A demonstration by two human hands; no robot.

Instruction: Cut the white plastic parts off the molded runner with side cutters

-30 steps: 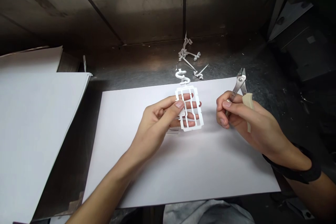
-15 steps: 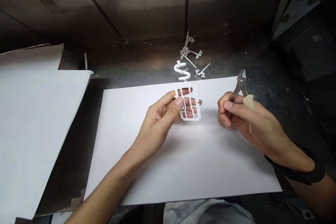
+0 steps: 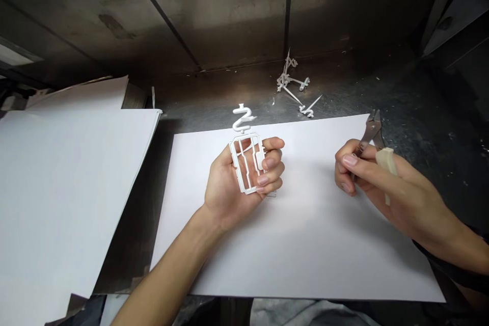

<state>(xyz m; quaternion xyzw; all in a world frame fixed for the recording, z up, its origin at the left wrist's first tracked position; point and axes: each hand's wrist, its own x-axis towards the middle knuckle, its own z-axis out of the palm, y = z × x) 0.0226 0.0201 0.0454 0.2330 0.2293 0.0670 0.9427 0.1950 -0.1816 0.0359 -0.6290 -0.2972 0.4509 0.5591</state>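
Over the sheet: both hands hover above a white sheet of paper (image 3: 298, 244) on a dark metal bench (image 3: 229, 102).
Left hand: the left hand (image 3: 237, 178) is palm up, fingers curled in around a white plastic frame (image 3: 246, 163), clamping its right edge against the palm.
Frame: it stands roughly upright in that grip, bars showing between thumb and fingers; an S-shaped sprue piece (image 3: 242, 118) sticks out above the fingertips.
Right hand: the right hand (image 3: 382, 183) is closed around a pair of cutters (image 3: 370, 130), thumb laid along the handle.
Cutters: the metal nose pokes out past the knuckles, pointing away from the body; a tan handle (image 3: 385, 160) shows above the fingers. Whether the blades are parted cannot be told.
Gap: the two grips are well apart.
Beyond the frame: loose white offcuts (image 3: 292, 81) lie on the bench.
Left of the grip: a stack of white sheets (image 3: 64, 198).
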